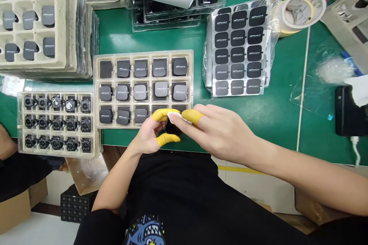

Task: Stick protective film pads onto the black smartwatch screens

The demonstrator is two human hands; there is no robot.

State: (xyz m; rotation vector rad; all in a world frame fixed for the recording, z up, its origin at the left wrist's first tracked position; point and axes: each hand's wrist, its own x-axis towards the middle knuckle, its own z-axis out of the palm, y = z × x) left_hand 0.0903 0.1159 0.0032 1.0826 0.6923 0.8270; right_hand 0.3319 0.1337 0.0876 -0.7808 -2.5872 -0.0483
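My left hand [147, 134], with yellow finger cots on its thumb and finger, grips a small black smartwatch body [171, 128] by its edges. The glossy dark face is partly hidden by fingers. My right hand [222, 128], also wearing a yellow finger cot, pinches a white cloth [174, 116] and presses it onto the watch. Just beyond my hands lies a beige tray [143, 55] of square black pieces, many marked HiFuture. One back-left compartment has only a dark pad showing. My hands cover part of the tray's front right.
At left, a second tray [57, 152] holds watch bodies showing round sensors; behind it rises a tall tray stack [67, 19]. Sheets of HiFuture stickers [238, 38] lie back right beside tape rolls [316, 5]. A black device [349, 116] with a white cable sits far right.
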